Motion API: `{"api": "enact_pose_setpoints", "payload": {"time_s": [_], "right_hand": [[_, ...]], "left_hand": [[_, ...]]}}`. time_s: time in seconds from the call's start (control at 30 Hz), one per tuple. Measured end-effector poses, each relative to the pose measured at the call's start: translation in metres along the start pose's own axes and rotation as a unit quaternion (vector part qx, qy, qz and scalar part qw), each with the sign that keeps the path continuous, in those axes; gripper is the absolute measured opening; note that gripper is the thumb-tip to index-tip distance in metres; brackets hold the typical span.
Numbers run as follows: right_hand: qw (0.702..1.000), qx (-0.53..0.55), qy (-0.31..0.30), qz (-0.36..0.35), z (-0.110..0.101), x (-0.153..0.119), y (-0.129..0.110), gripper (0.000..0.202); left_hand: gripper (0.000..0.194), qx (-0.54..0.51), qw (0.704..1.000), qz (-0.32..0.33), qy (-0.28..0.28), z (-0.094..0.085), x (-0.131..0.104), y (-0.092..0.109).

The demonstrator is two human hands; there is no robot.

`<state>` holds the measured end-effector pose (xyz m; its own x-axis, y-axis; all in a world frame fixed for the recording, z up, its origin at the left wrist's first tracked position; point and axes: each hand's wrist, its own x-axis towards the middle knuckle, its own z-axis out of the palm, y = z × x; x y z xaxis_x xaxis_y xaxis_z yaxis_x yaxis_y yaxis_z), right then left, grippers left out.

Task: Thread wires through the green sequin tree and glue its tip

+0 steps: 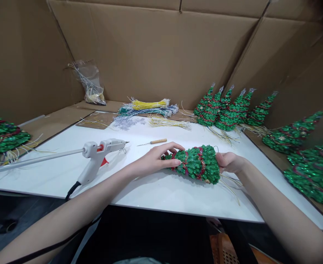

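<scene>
A small green Christmas tree (pixel 195 165) with red garlands lies on its side over the white board, its narrow end to the left. My left hand (pixel 168 156) is closed around that narrow end, thumb on the near side, and hides the tip. At the wide base, my right hand (pixel 230 162) grips the rim with the thumb outside; its other fingers are hidden behind or inside the base. Thin pale wires (pixel 232 189) trail out of the base under my right wrist. Beyond the left hand lies an awl (pixel 158 141) with a wooden handle.
A white glue gun (pixel 92 161) with a long glue stick stands at left. Bundled yellow wires (pixel 150 104) and clear pieces (pixel 128 123) lie at the back. Several finished-looking trees (pixel 228 110) stand back right, with more trees (pixel 293 134) along the right. Cardboard walls (pixel 156 55) enclose the table.
</scene>
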<state>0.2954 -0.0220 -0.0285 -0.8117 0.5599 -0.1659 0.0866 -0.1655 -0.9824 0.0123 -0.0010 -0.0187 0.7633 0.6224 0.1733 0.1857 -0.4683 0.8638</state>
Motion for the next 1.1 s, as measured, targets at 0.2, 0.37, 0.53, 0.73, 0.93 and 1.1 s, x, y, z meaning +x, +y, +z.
{"api": "enact_pose_setpoints", "payload": {"time_s": [0.2, 0.37, 0.53, 0.73, 0.93, 1.1], "right_hand": [[1.0, 0.002, -0.001, 0.0, -0.007, -0.001, 0.007, 0.06], [1.0, 0.002, -0.001, 0.0, -0.013, -0.003, 0.014, 0.058], [1.0, -0.001, 0.009, 0.008, -0.01, -0.002, 0.011, 0.061], [1.0, -0.018, 0.019, 0.017, 0.002, 0.001, -0.001, 0.065], [0.999, -0.024, 0.039, 0.018, -0.003, -0.003, 0.004, 0.066], [0.999, -0.02, 0.028, 0.028, -0.013, -0.007, 0.014, 0.06]], "left_hand": [[0.037, -0.006, 1.0, -0.005, 0.001, 0.0, 0.0, -0.001], [0.038, -0.001, 1.0, -0.006, 0.0, -0.001, 0.001, -0.001], [0.038, -0.002, 1.0, -0.002, -0.003, -0.001, 0.002, -0.002], [0.036, 0.0, 1.0, 0.003, -0.002, -0.001, 0.002, -0.001], [0.033, 0.007, 1.0, 0.007, 0.004, 0.001, 0.003, 0.002], [0.034, 0.002, 1.0, 0.005, 0.003, 0.001, 0.003, 0.0]]}}
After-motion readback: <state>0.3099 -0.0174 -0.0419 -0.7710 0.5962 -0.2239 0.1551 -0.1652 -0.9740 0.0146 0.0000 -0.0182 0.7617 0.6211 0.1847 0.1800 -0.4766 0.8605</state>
